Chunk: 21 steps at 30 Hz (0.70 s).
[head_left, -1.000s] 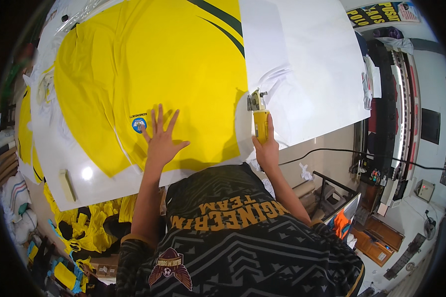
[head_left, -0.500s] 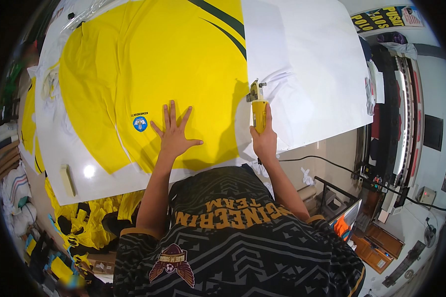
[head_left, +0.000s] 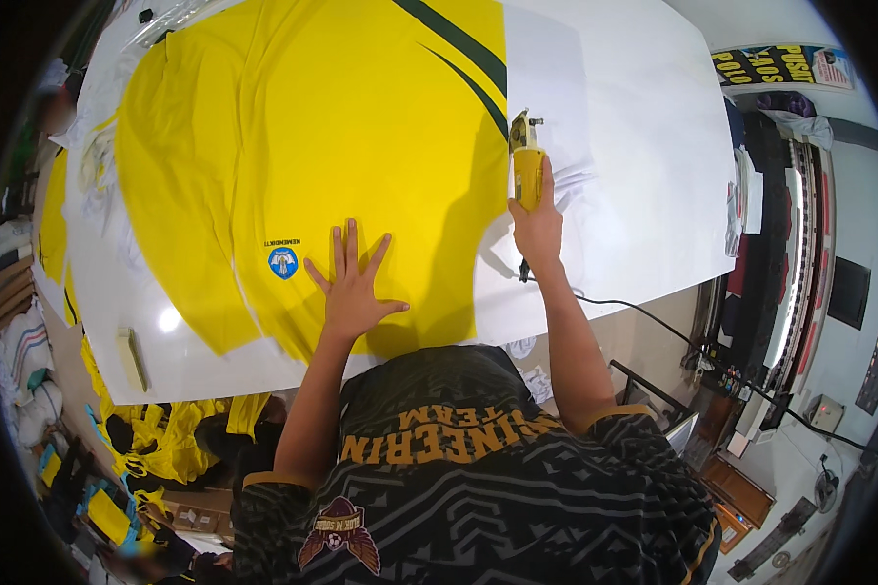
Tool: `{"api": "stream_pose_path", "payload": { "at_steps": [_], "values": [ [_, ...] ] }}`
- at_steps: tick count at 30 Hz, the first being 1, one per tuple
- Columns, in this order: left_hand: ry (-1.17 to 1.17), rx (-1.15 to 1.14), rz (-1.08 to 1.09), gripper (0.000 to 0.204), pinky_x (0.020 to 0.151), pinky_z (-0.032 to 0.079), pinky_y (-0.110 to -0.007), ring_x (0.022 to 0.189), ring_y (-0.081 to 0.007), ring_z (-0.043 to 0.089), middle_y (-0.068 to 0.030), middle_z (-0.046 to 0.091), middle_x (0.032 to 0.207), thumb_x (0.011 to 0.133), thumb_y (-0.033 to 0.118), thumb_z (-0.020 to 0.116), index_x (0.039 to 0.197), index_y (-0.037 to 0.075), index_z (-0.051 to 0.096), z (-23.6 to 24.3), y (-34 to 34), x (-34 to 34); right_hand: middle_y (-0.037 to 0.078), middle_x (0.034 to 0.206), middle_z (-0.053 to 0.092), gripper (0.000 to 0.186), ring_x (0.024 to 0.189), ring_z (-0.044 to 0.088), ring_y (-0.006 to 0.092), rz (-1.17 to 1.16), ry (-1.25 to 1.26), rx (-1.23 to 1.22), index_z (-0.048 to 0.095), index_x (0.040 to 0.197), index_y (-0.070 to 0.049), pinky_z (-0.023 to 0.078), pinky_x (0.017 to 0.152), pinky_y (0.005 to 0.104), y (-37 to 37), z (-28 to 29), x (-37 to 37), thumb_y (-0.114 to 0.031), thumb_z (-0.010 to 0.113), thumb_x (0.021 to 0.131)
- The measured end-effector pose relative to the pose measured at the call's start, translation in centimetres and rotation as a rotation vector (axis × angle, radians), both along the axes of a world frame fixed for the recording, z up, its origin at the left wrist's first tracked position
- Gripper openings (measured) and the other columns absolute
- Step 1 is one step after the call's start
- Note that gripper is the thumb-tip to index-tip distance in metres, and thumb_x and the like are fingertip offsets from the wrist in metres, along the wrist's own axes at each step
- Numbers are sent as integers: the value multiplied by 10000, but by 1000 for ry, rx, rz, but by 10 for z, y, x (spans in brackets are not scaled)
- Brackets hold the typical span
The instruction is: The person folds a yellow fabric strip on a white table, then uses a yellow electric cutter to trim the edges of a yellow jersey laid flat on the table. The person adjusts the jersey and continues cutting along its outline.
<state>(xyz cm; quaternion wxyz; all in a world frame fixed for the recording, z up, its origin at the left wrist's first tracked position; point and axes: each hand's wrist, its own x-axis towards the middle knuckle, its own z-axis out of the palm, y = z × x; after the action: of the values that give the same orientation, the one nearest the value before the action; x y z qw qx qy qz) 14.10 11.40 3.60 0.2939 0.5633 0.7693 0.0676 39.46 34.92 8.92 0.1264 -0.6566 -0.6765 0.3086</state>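
Observation:
A large sheet of yellow fabric (head_left: 361, 136) with dark green curved stripes and a small blue badge lies on the white table. My left hand (head_left: 356, 292) presses flat on its near part, fingers spread, just right of the badge. Wrapped in my right hand (head_left: 538, 229) is a yellow electric rotary fabric cutter (head_left: 529, 175). Its metal head sits at the fabric's right edge, where yellow meets white cloth (head_left: 556, 107). A black cord (head_left: 615, 302) trails from the cutter's rear to the right. The blade itself is too small to make out.
A pale block-shaped object (head_left: 131, 359) rests at the white table's (head_left: 195, 375) near left corner. Yellow fabric scraps (head_left: 171, 439) pile below that edge. White cloth (head_left: 93, 185) bunches along the left side. At right stands a long machine (head_left: 790, 253).
My right hand has pushed the cutter away from me along the yellow fabric's right edge. My left hand stays flat in about the same place on the fabric.

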Motion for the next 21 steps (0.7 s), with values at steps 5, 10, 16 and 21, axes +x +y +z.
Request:
{"api": "stream_pose_path", "payload": {
  "at_steps": [5,10,16,21],
  "values": [
    [-14,-53,5,1329,1226,-106,-926,1802,-419,-31,-167,7,1958,662,732,975,1811,447,373,3,4,-1,298,1364,776,1037,1043,780,543,-2,-37,-2,125,1857,-328,623,945,568,62,-2,-25,-159,689,1003],
    [3,-107,-1,1313,1223,-89,-937,1801,-423,-33,-169,8,1957,667,771,953,1805,466,373,4,8,0,311,1327,786,1032,1070,774,565,11,-31,24,157,1848,-347,621,952,592,126,-9,-46,-190,718,995],
    [13,-94,-25,1314,1210,-45,-961,1787,-481,-49,-203,0,1948,669,795,940,1806,439,385,-1,8,-1,297,1257,807,1045,946,800,529,59,-39,112,203,1840,-339,664,863,568,215,-24,-73,-201,772,973],
    [14,-138,-24,1289,1212,-67,-957,1798,-445,-34,-177,-13,1955,692,794,922,1807,501,346,0,11,-1,244,1223,811,1041,608,756,308,-14,-2,-7,235,1836,-343,662,550,400,271,-4,-108,-181,774,961]
  ]
}}
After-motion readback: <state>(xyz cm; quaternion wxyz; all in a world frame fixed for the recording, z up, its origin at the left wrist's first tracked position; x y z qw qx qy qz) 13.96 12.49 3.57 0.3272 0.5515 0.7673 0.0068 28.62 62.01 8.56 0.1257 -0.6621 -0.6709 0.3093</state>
